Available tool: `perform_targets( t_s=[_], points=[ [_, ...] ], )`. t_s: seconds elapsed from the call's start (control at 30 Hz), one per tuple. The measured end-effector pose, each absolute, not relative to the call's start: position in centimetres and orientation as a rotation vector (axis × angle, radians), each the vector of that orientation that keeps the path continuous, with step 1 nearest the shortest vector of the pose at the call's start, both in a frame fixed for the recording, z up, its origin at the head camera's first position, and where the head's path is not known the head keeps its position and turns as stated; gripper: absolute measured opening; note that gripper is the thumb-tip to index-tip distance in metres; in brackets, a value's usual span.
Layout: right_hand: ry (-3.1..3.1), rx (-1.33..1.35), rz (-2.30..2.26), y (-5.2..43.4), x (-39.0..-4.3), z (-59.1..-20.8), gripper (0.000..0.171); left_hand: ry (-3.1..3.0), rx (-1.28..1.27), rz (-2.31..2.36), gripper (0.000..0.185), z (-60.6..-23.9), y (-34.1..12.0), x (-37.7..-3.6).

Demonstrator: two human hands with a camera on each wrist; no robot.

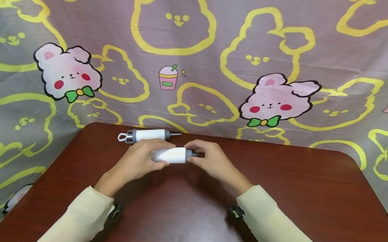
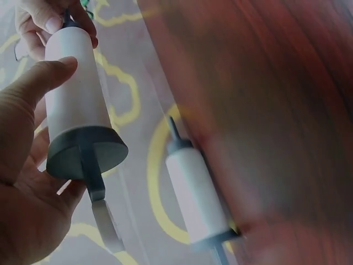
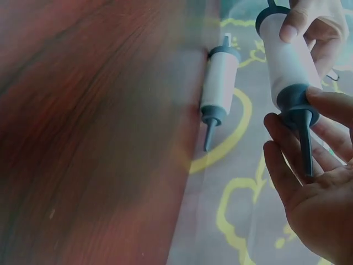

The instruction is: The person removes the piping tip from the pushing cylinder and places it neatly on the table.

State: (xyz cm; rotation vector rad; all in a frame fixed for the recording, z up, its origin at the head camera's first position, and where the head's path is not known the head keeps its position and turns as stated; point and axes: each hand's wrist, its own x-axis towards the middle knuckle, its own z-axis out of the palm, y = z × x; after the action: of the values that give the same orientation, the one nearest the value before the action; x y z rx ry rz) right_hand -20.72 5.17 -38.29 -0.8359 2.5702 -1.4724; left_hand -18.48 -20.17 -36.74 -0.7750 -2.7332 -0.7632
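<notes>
A white-barrelled syringe with dark grey end caps (image 1: 177, 155) is held level over the far part of the table. My left hand (image 1: 139, 158) grips its barrel, thumb along the near side. At the other end my right hand (image 1: 215, 159) pinches the grey collar (image 3: 293, 99) with thumb and fingers, and the tapered nozzle (image 3: 305, 143) points toward the palm. In the left wrist view a flat pull handle (image 2: 107, 221) sticks out of the rear cap. A second, similar syringe (image 1: 150, 135) lies just beyond the left hand, its nozzle pointing right.
The dark red-brown wooden table (image 1: 299, 203) has rounded far corners. Behind it and along both sides hangs a cloth (image 1: 203, 70) printed with yellow outlines and cartoon rabbits. The second syringe lies close to the table's far edge.
</notes>
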Motion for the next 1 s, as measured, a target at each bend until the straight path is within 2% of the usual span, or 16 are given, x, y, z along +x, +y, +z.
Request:
perform_targets(
  t_s=[0.47,1.0],
  points=[
    [2.584,-0.905,-1.566,10.3,-18.2,-38.4,0.03,-2.648,-0.926,-0.678,0.048,-36.5,-15.8,-17.2],
    [2.624,-0.677,-1.587,14.1,-16.3,-38.6,0.03,-2.494,-1.061,-0.527,0.048,-36.9,-12.6,-16.8]
  ],
)
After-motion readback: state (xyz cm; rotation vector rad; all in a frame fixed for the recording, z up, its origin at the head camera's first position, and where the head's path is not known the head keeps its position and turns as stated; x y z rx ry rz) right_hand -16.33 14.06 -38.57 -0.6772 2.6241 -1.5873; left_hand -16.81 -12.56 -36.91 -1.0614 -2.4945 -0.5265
